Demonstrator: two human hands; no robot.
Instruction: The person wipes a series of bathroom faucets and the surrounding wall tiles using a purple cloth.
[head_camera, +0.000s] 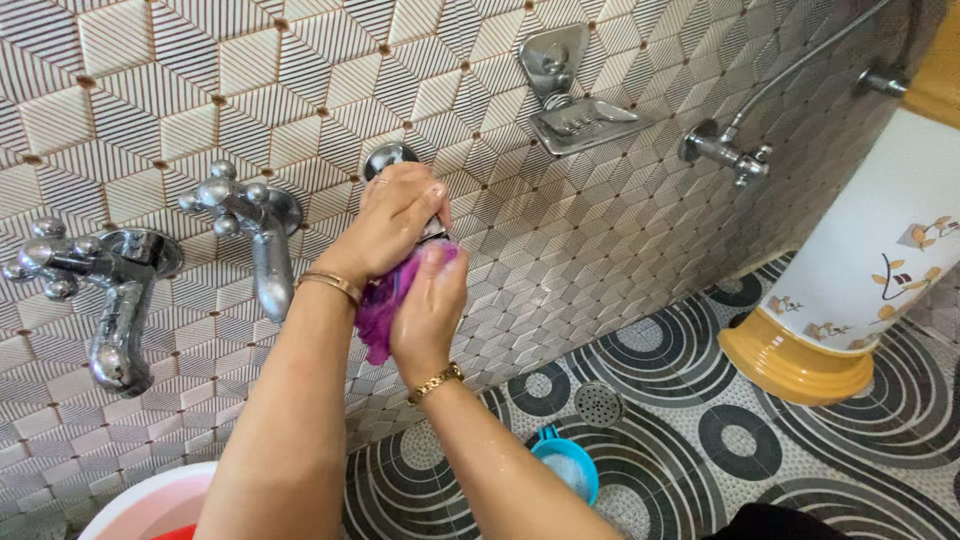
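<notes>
A person's right hand (428, 305) is pressing a soft, wet purple scrubbing cloth (385, 305) against a chrome wall tap (392, 160), its grip clenched on the cloth. The left hand (395, 215) is grasping the tap above it. The limp, slippery-looking cloth seems best bunched. Two more taps (255, 225) are jutting out left of it.

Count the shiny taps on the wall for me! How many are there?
3 clear spouts: one far-left tap, a second tap beside the left hand, and a small tap with a hose at right. A fourth fixture is mostly hidden behind both hands and the purple cloth.
</notes>
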